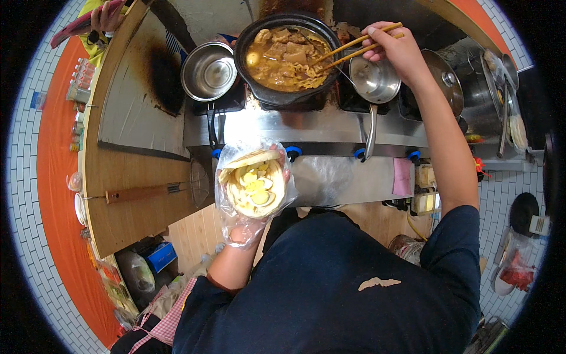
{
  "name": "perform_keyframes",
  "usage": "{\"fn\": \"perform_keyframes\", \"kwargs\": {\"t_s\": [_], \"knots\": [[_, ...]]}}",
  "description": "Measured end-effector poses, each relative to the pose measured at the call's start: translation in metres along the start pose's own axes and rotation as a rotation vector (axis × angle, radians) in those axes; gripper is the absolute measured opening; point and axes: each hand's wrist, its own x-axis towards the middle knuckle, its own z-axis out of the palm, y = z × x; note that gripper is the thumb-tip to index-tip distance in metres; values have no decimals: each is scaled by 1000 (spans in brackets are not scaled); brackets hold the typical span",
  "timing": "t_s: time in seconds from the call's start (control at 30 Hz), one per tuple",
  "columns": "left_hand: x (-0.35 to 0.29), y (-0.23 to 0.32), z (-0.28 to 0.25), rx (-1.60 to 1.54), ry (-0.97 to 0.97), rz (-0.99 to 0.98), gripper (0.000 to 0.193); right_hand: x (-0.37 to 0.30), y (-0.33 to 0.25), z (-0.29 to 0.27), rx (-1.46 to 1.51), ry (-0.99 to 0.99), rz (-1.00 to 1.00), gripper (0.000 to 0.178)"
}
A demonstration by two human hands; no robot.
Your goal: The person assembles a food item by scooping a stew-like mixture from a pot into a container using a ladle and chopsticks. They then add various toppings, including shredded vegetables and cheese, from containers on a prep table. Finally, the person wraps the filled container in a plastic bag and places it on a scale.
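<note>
In the centre left of the frame, the left hand (250,223), in a clear plastic glove, holds an opened round bread (253,159) with egg pieces (259,187) inside. At upper right, the right hand (384,45) grips chopsticks (348,47), tips in the brown stew (293,54) of a black pot (286,98), top centre.

Two chopsticks (339,52), one black pot (285,98), one filled flatbread (257,187), two open steel saucepans (207,79)
</note>
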Motion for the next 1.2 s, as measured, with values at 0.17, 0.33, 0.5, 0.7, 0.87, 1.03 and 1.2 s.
{"fn": "perform_keyframes", "kwargs": {"t_s": [0.17, 0.33, 0.5, 0.7, 0.87, 1.03, 1.2], "knots": [[6, 5, -13, -25, -79, -42, 86, -6, 24, 21, 122, 1, 8, 23], [5, 2, -6, -45, -40, -16, 83, -16, 15, 27, 105, -89, -43, 22], [2, 6, -6, -15, -48, -17, 83, -8, -8, 8, -42, 19, -96, 23], [2, 2, -4, 22, -58, -7, 84, 8, 18, 49, -295, -37, -193, 23], [0, 2, -4, 30, -49, -36, 85, 23, 36, 68, -369, -12, -239, 25], [-1, 5, -12, 59, -63, -4, 87, 32, 45, 70, -269, 12, -41, 21], [-1, 7, -14, 114, -106, 3, 88, 37, 49, 66, 15, 124, 115, 17]]}}
